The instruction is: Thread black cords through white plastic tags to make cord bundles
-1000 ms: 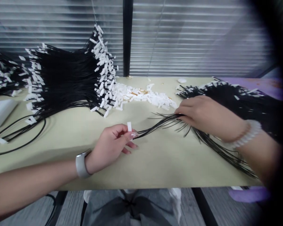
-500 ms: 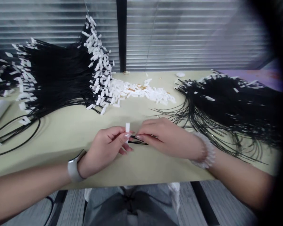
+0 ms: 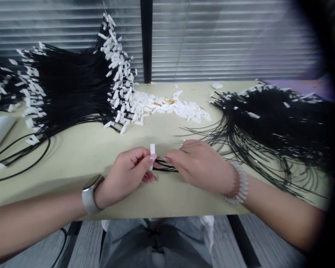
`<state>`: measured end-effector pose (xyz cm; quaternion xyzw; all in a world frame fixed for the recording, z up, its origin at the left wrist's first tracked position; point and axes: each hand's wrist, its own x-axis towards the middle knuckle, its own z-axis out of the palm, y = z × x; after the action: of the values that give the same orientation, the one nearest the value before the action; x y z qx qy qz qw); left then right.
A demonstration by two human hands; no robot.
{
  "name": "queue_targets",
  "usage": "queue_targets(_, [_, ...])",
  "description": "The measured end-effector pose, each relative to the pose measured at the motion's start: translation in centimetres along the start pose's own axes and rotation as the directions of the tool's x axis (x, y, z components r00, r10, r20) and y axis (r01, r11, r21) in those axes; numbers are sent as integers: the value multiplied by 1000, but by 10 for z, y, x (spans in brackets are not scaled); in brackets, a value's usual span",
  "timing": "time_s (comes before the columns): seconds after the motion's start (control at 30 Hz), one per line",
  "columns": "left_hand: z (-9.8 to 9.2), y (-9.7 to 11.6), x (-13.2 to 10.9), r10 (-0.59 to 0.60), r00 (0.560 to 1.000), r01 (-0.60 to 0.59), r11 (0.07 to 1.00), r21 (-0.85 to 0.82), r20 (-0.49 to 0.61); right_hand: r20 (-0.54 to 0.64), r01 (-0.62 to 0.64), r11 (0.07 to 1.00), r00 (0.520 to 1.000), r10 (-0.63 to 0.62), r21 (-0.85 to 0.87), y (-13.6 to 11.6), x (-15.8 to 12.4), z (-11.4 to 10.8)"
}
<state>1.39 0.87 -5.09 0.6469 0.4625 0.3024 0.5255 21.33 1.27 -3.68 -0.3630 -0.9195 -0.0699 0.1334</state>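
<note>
Between thumb and fingers, my left hand (image 3: 132, 169) pinches a small white rectangular piece (image 3: 152, 149), which stands upright. Thin black cables (image 3: 167, 168) run rightward from those fingertips. My right hand (image 3: 202, 165) is closed at the other end of this short span, its fingers curled round the cables; its palm side is hidden. How the cables meet the white piece is covered by the left fingers. Beyond both hands lies a heap of loose white pieces (image 3: 181, 108) with some yellowish rubber bands in it.
At back left stands a large bundle of black cables (image 3: 72, 82) with white ends. More black cables (image 3: 276, 126) spread loosely at right, some strands reaching near my right hand. A cable loop (image 3: 46, 149) lies at left on the pale table (image 3: 123, 206). Blinds (image 3: 226, 44) rise behind.
My right hand has shifted slightly right, its fingers more curled, and more of the black cables shows between the hands. My left hand keeps its pinch on the white piece.
</note>
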Motion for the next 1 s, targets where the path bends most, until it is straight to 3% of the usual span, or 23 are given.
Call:
queue_targets(0.27, [-1, 1, 0, 7, 1000, -8, 997, 81, 12, 16, 60, 997, 998, -60, -40, 1, 1, 0])
queue_targets(0.47, [0, 3, 1, -35, 998, 30, 995, 93, 56, 29, 3, 995, 1000, -1, -95, 3, -1, 7])
queue_targets(0.63, [0, 3, 3, -70, 995, 66, 996, 59, 76, 68, 132, 989, 989, -128, -62, 10, 4, 5])
queue_targets(0.7, [0, 2, 3, -78, 994, 76, 996, 37, 72, 37, 119, 985, 993, -115, -123, 17, 4, 1])
queue_targets(0.77, [-1, 2, 3, -83, 995, 82, 996, 24, 59, -74, 7, 983, 997, -22, -186, 27, 2, -5])
queue_targets(0.83, [-1, 2, 3, -87, 995, 87, 996, 5, 52, -269, -182, 976, 952, 144, -121, 40, -4, -10])
queue_targets(0.87, [-1, 2, 3, -91, 994, 91, 996, -9, 55, -370, -263, 964, 899, 234, -29, 48, -7, -13])
queue_targets(0.93, [-1, 1, 4, -102, 993, 105, 993, -47, 60, -539, -370, 911, 738, 407, 181, 64, -11, -18])
queue_targets(1.0, [-2, 0, 6, -115, 992, 120, 989, -90, 59, -570, -391, 869, 656, 495, 305, 79, -14, -21])
